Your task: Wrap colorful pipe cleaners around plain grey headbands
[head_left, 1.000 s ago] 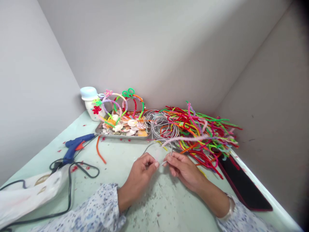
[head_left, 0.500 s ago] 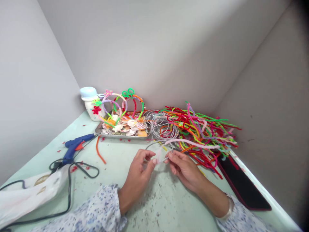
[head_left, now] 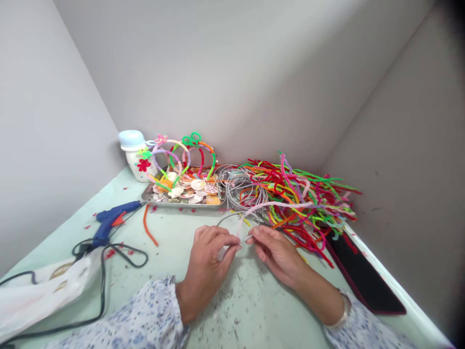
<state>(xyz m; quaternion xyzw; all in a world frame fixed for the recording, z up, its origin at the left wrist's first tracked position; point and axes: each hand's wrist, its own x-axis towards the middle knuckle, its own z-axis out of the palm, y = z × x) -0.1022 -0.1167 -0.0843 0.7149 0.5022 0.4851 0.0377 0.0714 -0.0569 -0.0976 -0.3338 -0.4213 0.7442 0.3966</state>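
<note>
Above the table (head_left: 170, 252) the left hand (head_left: 209, 271) seemingly pinches the pink pipe cleaner (head_left: 278, 205), the right hand (head_left: 279, 256) the grey wire (head_left: 249, 237); the former looks light, soft, bendy, best held near its tip.

The left hand (head_left: 209, 269) pinches the lower end of a pale pink stem (head_left: 279, 205), which arches rightward toward a pile of coloured stems (head_left: 308, 191). The right hand (head_left: 278, 254) grips a gray wire loop (head_left: 248, 238) — its fingers just beside the left ones, above the counter (head_left: 250, 305). Beyond, a metal tray (head_left: 185, 205) holds shells (head_left: 176, 192), with decorated hoops (head_left: 202, 160) standing among them, near a lidded white bottle (head_left: 131, 140). A blue glue gun (head_left: 109, 218) lies at left — near a short orange stem (head_left: 149, 230).
</note>
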